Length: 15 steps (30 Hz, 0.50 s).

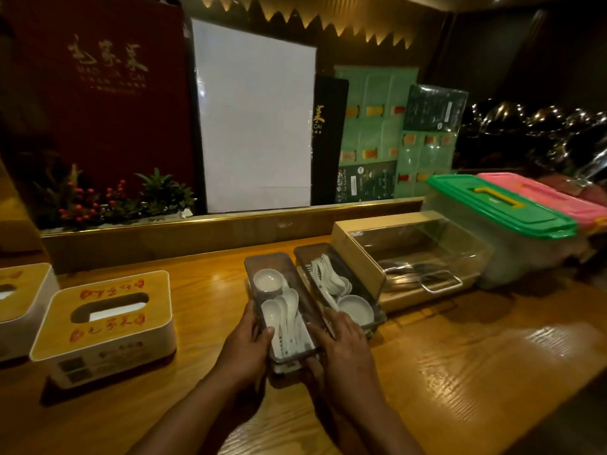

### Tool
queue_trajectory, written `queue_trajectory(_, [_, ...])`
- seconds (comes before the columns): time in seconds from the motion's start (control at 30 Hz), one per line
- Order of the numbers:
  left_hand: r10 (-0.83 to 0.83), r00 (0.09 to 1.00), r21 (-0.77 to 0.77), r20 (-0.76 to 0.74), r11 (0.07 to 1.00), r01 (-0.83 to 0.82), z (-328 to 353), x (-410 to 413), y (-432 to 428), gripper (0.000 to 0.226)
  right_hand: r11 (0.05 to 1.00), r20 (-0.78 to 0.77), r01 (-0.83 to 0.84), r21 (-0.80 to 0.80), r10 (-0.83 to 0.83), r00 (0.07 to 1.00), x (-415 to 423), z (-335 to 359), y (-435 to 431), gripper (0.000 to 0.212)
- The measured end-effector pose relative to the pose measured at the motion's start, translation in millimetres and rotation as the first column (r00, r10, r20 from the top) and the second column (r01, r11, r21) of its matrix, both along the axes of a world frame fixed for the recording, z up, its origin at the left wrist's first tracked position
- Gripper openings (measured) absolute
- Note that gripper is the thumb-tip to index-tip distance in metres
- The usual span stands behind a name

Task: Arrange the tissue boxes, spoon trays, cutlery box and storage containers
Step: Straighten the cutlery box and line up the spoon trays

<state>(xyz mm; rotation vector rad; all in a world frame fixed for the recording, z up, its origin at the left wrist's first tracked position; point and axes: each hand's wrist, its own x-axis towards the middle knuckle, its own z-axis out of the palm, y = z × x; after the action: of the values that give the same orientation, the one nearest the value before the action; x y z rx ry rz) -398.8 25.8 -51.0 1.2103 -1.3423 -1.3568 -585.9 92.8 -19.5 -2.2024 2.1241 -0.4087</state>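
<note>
A dark spoon tray (259, 264) with white spoons and a small bowl lies on the wooden counter. My left hand (244, 343) grips its near left side and my right hand (345, 346) grips its near right side. A second spoon tray (307, 252) with spoons and a bowl lies right beside it. Further right stands the cutlery box (345, 239) with a clear lid, then a green-lidded storage container (499, 208) and a pink-lidded one (538, 195). Two tissue boxes (105, 323) (19, 290) with wooden tops sit at the left.
A raised ledge (184, 234) runs along the counter's back, bearing a plant with red berries (98, 201), a white board (256, 116) and menus (371, 133). Bare wooden counter (476, 372) spreads at the front right.
</note>
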Motion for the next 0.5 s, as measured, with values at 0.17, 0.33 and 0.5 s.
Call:
queue_trajectory(0.17, [-0.019, 0.996, 0.033, -0.091, 0.999, 0.022, -0.5, -8.1, -12.6, 0.066, 1.000, 0.037, -0.012, -0.016, 0.013, 0.999, -5.1, 0.2, -8.2, 0.063])
queue_trajectory(0.33, [0.020, 1.000, -0.009, -0.007, 1.000, -0.020, 1.2, -16.3, -14.4, 0.062, 0.999, 0.053, -0.012, -0.043, 0.014, 0.999, -7.2, -2.4, -11.4, 0.064])
queue_trajectory(0.5, [0.029, 0.998, 0.060, -0.059, 0.998, -0.025, 4.8, -20.9, -14.9, 0.065, 0.999, 0.032, -0.017, -0.047, 0.019, 0.999, -11.3, -4.3, -14.4, 0.066])
